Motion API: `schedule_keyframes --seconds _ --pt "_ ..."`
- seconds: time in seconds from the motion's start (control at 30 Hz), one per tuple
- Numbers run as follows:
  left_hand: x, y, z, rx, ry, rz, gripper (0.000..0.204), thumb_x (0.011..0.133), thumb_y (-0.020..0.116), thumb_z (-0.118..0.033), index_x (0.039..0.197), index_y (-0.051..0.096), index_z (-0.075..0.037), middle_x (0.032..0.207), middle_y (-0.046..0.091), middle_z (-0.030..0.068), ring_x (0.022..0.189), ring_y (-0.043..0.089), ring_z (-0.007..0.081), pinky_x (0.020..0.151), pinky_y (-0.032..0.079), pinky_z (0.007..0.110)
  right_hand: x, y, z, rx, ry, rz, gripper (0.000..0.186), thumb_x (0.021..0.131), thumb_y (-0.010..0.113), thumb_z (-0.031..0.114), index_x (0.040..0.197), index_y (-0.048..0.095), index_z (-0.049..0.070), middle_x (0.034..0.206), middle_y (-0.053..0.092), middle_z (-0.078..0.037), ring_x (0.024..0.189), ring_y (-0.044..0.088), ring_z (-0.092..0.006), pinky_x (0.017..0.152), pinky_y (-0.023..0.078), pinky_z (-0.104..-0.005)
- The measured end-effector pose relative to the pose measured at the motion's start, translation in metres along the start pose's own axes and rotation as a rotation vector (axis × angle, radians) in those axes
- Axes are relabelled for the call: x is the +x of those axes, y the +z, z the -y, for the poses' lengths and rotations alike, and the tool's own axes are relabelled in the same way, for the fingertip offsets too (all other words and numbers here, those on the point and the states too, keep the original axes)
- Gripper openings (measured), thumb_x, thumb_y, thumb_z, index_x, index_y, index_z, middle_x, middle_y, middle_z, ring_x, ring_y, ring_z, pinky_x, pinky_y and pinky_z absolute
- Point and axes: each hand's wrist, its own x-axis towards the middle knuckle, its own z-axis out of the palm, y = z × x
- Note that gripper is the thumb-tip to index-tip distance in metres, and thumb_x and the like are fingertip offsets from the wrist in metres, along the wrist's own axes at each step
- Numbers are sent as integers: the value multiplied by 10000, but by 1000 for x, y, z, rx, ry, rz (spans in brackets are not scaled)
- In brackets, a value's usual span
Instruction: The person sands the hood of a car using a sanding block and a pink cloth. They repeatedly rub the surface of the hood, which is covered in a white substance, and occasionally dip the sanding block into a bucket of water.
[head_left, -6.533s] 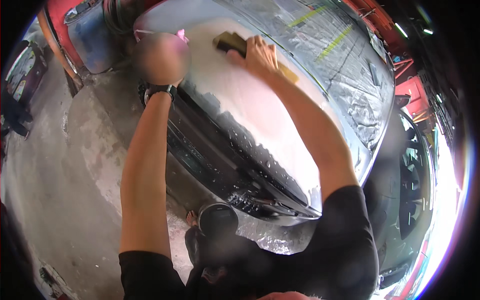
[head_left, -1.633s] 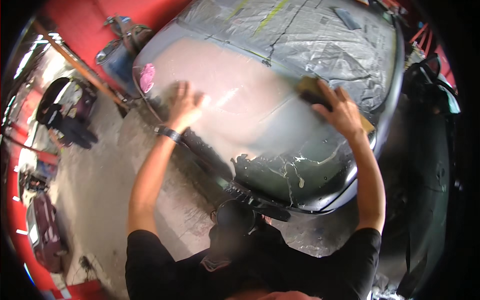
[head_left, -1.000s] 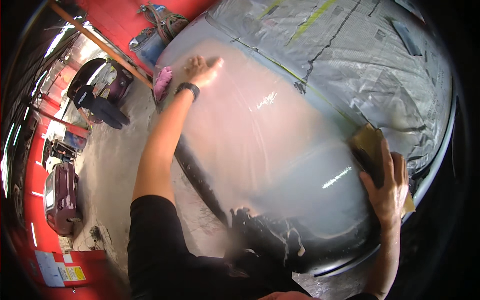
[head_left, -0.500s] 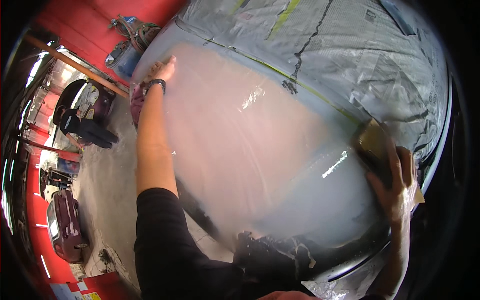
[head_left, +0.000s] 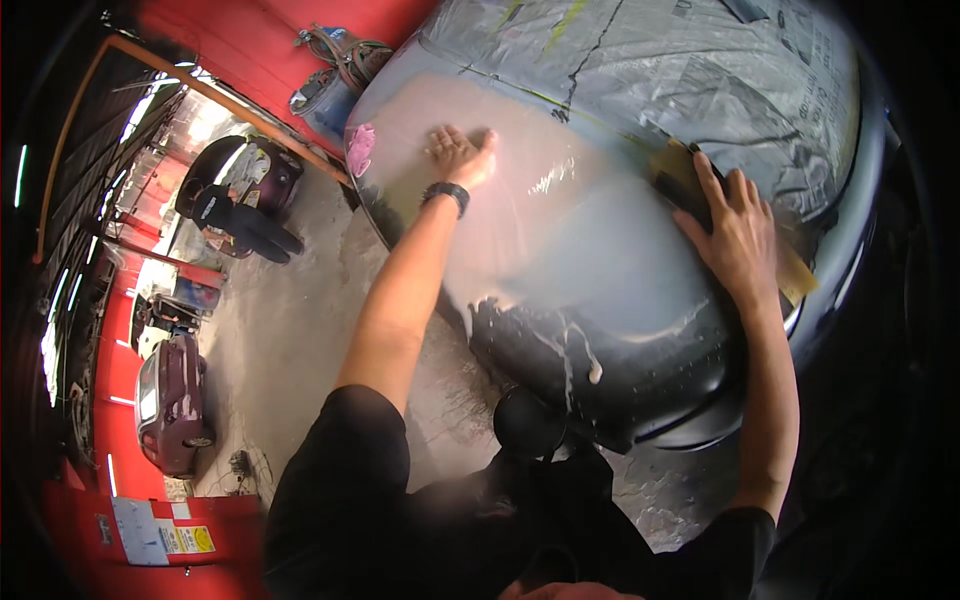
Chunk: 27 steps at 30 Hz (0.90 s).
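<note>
My left hand (head_left: 462,160) lies flat with spread fingers on the wet, pinkish-grey car body panel (head_left: 510,235). A dark band sits on that wrist. On the panel's right side, my right hand (head_left: 738,225) presses down on a dark sanding block (head_left: 682,185) with yellowish sandpaper around it. One end of the sandpaper (head_left: 797,275) sticks out beside the wrist. A pink cloth (head_left: 360,150) rests on the panel's left edge, apart from my left hand. Milky runs of liquid trail over the black lower part (head_left: 620,375) of the car.
Printed grey masking sheeting (head_left: 700,90) covers the car beyond the panel. A blue bucket with coiled hoses (head_left: 330,95) stands by the red wall at the far left. Another person (head_left: 240,222) bends near a dark car (head_left: 265,175); a maroon car (head_left: 172,405) is parked at left.
My left hand is now farther in from the panel's left edge, and the pink cloth shows plainly. My right hand stays on the sanding block near the masked edge. The view has shifted.
</note>
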Motion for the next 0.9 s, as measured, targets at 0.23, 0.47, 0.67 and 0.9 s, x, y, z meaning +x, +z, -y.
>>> schedule_keyframes --seconds 0.23,0.47,0.67,0.9 --pt "-130 8 -53 26 107 -28 1008 966 306 -699 1574 99 79 1668 34 252 1558 -3 362 1250 -14 494 -3 3 1 -26 4 -30 727 877 699 467 1494 453 173 1170 575 -132 1078 593 -301 884 501 -449" --pt "-246 14 -94 5 327 -5 1003 989 252 -691 1558 56 111 1651 -11 285 1548 -39 386 1246 -14 518 -5 9 0 -22 -9 -51 730 873 700 480 1492 462 175 1134 581 -132 1056 601 -297 860 506 -442" --pt "-267 3 -92 -18 475 74 1061 969 282 -735 1545 99 137 1645 39 304 1546 -8 406 1220 3 604 -4 8 -4 4 -28 -65 715 870 706 470 1482 481 178 1102 587 -136 1024 609 -303 848 512 -443" --pt "-131 4 -53 -3 392 29 1058 958 286 -755 1576 65 75 1666 37 252 1558 -21 356 1236 -24 549 -3 5 -2 -12 -37 -97 709 862 720 455 1478 491 187 1081 590 -134 1001 615 -305 832 518 -447"
